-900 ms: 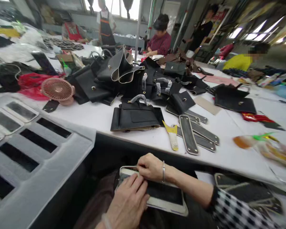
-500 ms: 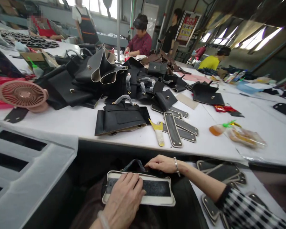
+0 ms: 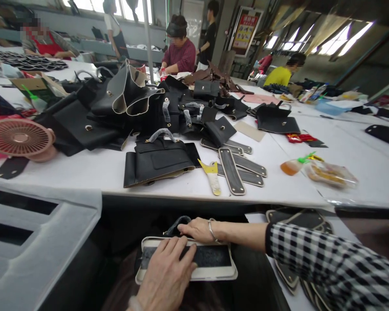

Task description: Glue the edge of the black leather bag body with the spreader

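1. Left hand [image 3: 170, 268]: laid palm down over the left part of the bag base, fingers extended and slightly spread; the grip is open.
2. Bag base [image 3: 214, 258]: situated over the person's lap, below the near edge of the table; a dark strip is bordered by a pale margin with a raised rim.
3. Right hand [image 3: 197, 230]: at the far edge of the bag base, beside a dark handle [image 3: 172, 226]; whether the fingers grip anything cannot be told. A silver-coloured bangle [image 3: 211, 230] encircles the wrist.
4. Dark panels [image 3: 290, 276]: pale-edged and studded, piled at near right, partly hidden by the checked sleeve [image 3: 327, 255].
5. White table [image 3: 168, 188]: near its near edge lie, from left to right, a black bag [image 3: 165, 157] with a wrapped handle, a yellow-topped tool [image 3: 213, 177], and overlapping studded strips [image 3: 232, 170]. Farther right is a green-tipped bottle [image 3: 290, 167], near a clear packet [image 3: 332, 175].
6. Pink fan [image 3: 21, 138]: on the left of the table, near a large heap of black bags [image 3: 84, 121].
7. Far side: a person in a dark red top [image 3: 181, 57] sits beyond the heap; a person in yellow [image 3: 278, 75] is farther right.
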{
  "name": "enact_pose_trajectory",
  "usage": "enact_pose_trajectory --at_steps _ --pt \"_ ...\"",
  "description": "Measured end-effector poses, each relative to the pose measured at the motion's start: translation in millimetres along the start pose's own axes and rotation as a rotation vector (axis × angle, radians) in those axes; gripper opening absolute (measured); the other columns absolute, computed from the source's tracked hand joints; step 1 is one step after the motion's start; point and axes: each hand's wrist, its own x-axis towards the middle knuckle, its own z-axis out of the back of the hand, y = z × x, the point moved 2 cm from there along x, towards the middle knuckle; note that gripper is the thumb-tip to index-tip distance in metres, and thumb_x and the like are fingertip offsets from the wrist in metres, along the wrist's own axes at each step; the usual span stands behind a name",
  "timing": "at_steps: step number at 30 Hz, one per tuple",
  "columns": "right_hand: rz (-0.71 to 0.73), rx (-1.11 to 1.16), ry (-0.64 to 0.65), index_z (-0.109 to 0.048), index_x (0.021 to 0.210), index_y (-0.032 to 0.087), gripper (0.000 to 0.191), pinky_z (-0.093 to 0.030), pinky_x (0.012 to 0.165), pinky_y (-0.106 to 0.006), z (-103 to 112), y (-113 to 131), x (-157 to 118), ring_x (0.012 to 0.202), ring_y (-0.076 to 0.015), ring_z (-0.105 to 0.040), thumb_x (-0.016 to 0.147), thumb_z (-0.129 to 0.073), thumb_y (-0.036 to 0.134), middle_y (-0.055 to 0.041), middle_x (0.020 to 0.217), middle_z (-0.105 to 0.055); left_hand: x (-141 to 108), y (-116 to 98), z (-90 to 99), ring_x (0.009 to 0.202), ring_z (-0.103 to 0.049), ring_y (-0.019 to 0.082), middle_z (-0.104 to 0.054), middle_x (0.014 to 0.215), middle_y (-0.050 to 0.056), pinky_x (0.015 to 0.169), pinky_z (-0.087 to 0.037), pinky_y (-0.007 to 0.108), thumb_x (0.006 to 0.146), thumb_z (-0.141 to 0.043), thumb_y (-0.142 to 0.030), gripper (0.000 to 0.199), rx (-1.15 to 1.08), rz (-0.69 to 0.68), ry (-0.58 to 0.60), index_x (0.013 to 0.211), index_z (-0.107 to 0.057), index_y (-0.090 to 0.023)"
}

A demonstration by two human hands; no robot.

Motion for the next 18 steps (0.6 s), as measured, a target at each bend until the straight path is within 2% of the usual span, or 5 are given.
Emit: enact_pose_trajectory --at_steps 4,7,11,14,18 --pt "0.021 -0.089 0.069 -0.059 0.126 0.022 0.044 -0.044 0.092 -0.043 -2 10 -7 0.108 -0.0316 -0.061 0.096 -0.036 0.046 -0.0120 0.117 -0.067 -3 2 5.9 0.097 -0.061 0.028 -0.066 0.107 0.007 0.083 -0.052 0.047 0.088 -0.055 -0.025 0.027 -0.099 -0.001 -0.023 0.114 -0.062 -0.024" --pt "0.015 -0.088 0.082 -0.061 0.123 0.019 0.060 -0.044 0.094 -0.044 -1 15 -10 0.110 -0.0310 -0.061 0.098 -0.018 0.052 -0.0138 0.119 -0.066 -10 18 19.5 0.093 -0.061 0.022 -0.066 0.102 0.004 0.083 -0.050 0.038 0.092 -0.050 -0.025 0.022 -0.301 0.020 -0.089 0.109 -0.064 -0.026" --pt "0.028 -0.040 0.086 -0.059 0.127 0.019 0.072 -0.040 0.102 -0.038 0 19 -11 0.118 -0.0262 -0.057 0.097 -0.007 0.057 -0.0103 0.128 -0.061 -24 73 26.5 0.098 -0.059 0.019 -0.065 0.103 0.005 0.088 -0.045 0.031 0.094 -0.047 -0.038 0.025 -0.663 0.428 -0.301 0.103 -0.065 -0.023" --pt "0.079 -0.031 0.122 -0.053 0.134 0.020 0.066 -0.036 0.106 -0.035 0 22 -11 0.123 -0.0233 -0.052 0.099 -0.008 0.052 -0.0079 0.135 -0.056 -32 119 -3.4 0.106 -0.058 0.023 -0.063 0.115 0.009 0.095 -0.043 0.033 0.085 -0.045 -0.064 0.054 -0.987 0.849 -0.173 0.111 -0.061 -0.018" --pt "0.164 -0.069 0.130 -0.047 0.139 0.016 0.057 -0.034 0.108 -0.036 -1 24 -11 0.126 -0.0237 -0.049 0.100 -0.015 0.042 -0.0110 0.138 -0.053 -30 154 -65.5 0.102 -0.063 0.031 -0.066 0.109 0.019 0.085 -0.049 0.038 0.068 -0.042 -0.085 0.089 -1.153 1.012 0.094 0.108 -0.062 -0.008"
